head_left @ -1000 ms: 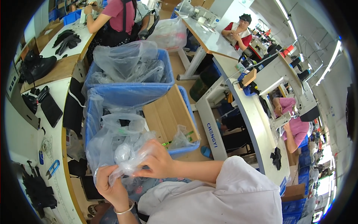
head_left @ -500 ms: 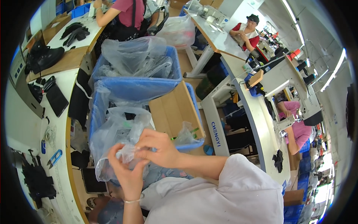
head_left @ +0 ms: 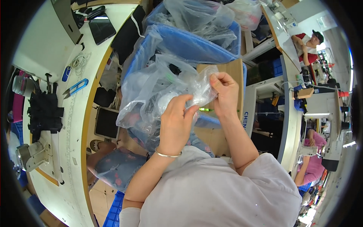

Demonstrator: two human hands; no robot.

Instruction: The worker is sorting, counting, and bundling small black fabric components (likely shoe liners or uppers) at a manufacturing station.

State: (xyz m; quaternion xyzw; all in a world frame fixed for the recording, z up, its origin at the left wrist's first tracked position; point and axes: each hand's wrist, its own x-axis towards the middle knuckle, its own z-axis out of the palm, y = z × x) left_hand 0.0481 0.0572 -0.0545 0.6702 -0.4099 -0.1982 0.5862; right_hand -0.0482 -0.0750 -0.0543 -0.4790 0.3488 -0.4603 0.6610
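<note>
In front of me, over a blue bin [head_left: 185, 45], a clear plastic bag [head_left: 202, 89] is stretched between my two hands. The thumb and fingers of my right hand [head_left: 225, 94] pinch its upper right edge. My left hand [head_left: 176, 123], with a bangle at its wrist, has thumb and forefinger curled at the bag's lower left part; the exact grip is partly lost in the shiny film. Behind and below the left hand hangs a larger translucent liner [head_left: 140, 85], draped over the bin's near side. A brown cardboard piece [head_left: 236, 77] stands inside the bin at the right.
On the left, a white sewing table [head_left: 75, 125] carries blue thread snips [head_left: 76, 88], a phone [head_left: 102, 29] and black fabric pieces [head_left: 44, 111]. A second blue bin [head_left: 234, 38] with plastic film stands beyond. At right are another sewing table [head_left: 293, 140] and co-workers.
My hands have gone from close together over bunched film to farther apart, spreading the bag between them. The view has turned, so the bins appear farther up and right.
</note>
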